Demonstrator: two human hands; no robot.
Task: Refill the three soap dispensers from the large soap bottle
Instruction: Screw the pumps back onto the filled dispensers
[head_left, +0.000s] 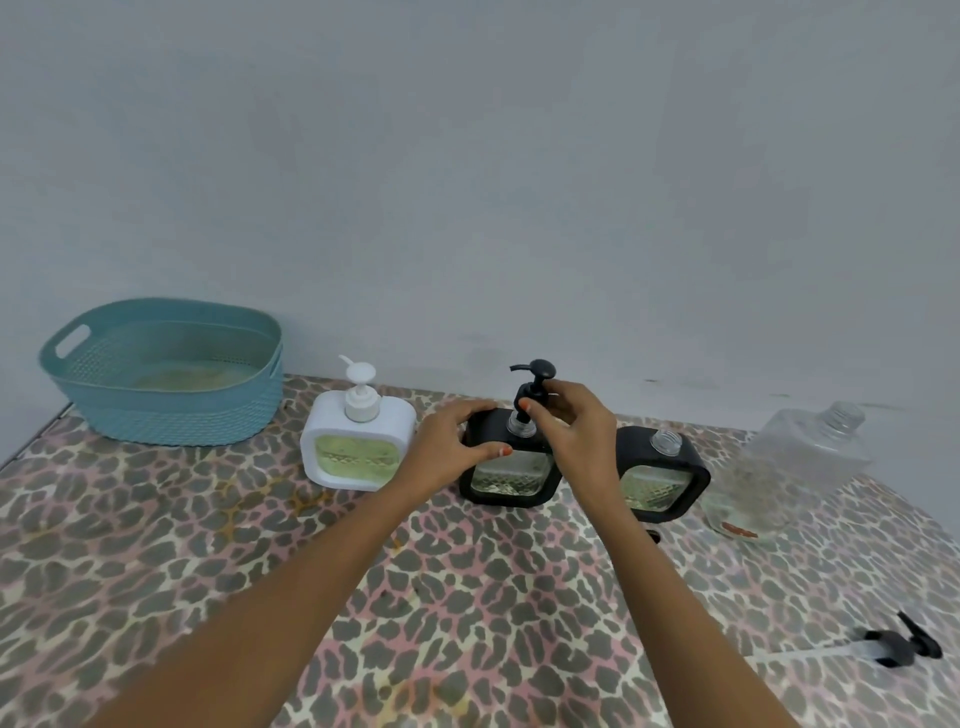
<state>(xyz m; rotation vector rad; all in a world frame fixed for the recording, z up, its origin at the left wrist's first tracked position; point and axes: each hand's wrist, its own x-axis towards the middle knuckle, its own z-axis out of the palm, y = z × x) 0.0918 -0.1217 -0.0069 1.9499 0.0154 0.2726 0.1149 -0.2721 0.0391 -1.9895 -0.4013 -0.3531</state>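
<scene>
On table (467, 597), hands (447, 447) (576, 431) grip dispenser (511, 478) and pump (535, 384).

Views: one, head-worn, wide-angle.
Position: at the person's head, above the near side of the table (467, 597).
Direction: forward and down, toward the wall (467, 156) behind the table.
Range: close; forearms enter at the bottom edge; left hand (457, 447) on the middle dispenser (511, 478), right hand (571, 431) on its pump (535, 384), near frame centre.
Coverage: basket (161, 374) far left, large bottle (789, 467) far right.

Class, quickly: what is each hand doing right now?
Left hand: grips the middle black dispenser.
Right hand: pinches that dispenser's black pump.
</scene>
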